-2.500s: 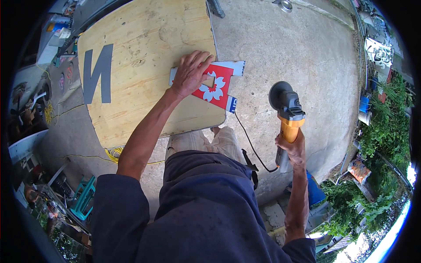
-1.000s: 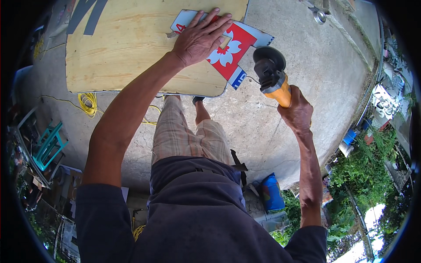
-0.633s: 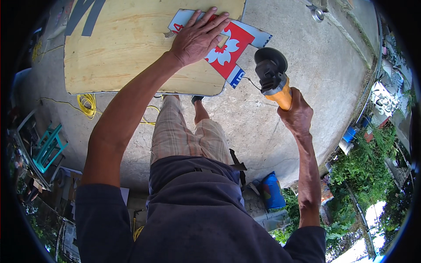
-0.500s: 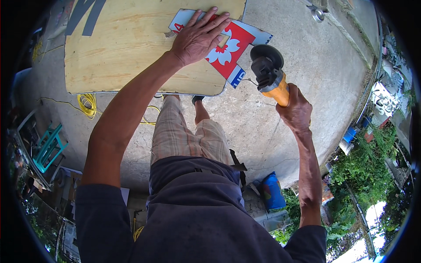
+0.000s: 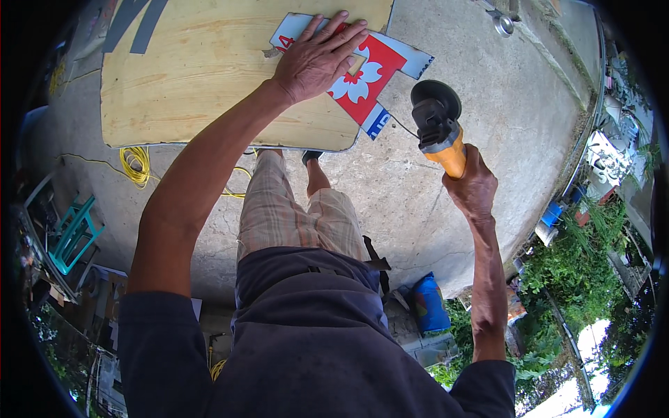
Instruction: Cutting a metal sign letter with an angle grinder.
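Observation:
My left hand [image 5: 312, 66] lies flat with fingers spread on a printed panel [image 5: 387, 64], pressing it against the wooden tabletop [image 5: 195, 90]. The panel is red, white and blue with a pale flower; its jagged right side, with a notch cut in it, sticks out past the table. Wrapped round the orange body of an angle grinder [image 5: 448, 150], my right hand [image 5: 474, 184] holds it in the air to the right of the panel. The grinder's dark disc points away from me and is apart from the panel. My fingers hide part of the flower print.
Coiled yellow cable [image 5: 136, 164] lies on the concrete floor [image 5: 418, 230] left of my legs. A green plastic stool [image 5: 72, 233] is at the far left. A blue bag [image 5: 431, 304] stands behind me to the right, near plants [image 5: 578, 258]. A round metal object [image 5: 503, 26] sits far right.
My right hand has drawn the angle grinder slightly to the right and nearer to me, widening the gap to the panel. My left hand stays on the panel.

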Demonstrator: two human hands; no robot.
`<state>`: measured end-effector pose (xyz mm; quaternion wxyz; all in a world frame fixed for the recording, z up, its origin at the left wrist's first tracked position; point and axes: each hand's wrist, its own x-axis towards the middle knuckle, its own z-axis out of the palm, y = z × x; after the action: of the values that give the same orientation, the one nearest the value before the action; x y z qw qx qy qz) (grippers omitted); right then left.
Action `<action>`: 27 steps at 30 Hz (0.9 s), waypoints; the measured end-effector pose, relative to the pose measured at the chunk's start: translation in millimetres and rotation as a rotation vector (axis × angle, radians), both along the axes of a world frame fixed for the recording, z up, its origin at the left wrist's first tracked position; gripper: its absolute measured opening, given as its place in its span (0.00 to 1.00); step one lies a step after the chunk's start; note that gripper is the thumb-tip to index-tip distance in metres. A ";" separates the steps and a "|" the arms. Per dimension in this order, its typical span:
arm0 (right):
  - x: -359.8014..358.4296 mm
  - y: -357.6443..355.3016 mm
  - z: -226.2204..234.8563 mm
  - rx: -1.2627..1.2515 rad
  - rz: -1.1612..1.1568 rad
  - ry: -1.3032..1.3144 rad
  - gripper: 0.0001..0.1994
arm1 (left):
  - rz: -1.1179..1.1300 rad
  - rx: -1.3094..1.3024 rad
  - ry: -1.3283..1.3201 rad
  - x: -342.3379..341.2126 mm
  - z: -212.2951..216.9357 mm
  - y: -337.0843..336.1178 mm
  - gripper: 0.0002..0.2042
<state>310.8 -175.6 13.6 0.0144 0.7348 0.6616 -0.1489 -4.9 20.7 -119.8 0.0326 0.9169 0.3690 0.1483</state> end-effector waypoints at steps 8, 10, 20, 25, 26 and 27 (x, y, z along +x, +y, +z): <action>-11.8 22.7 4.7 -0.008 0.082 0.023 0.24 | 0.000 0.002 -0.008 2.1 0.9 0.6 0.25; -12.4 26.1 3.6 -0.015 0.085 0.037 0.24 | -0.001 -0.002 -0.010 2.7 1.3 0.7 0.25; -3.6 31.3 7.2 -0.098 0.028 0.094 0.21 | -0.011 -0.019 -0.051 -0.3 1.6 0.5 0.25; 1.4 25.7 13.6 -0.112 0.006 0.132 0.20 | -0.009 -0.018 -0.050 -1.3 1.9 0.6 0.25; 1.1 25.6 15.2 -0.105 0.031 0.126 0.20 | -0.008 -0.018 -0.053 -1.1 1.8 0.1 0.25; 0.4 26.0 16.8 -0.099 0.057 0.122 0.21 | -0.007 -0.018 -0.057 -1.2 1.8 -0.4 0.25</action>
<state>311.2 -149.6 30.3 0.0146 0.7037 0.6737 -0.2254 -6.2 20.2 -118.0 0.0516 0.9133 0.3662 0.1708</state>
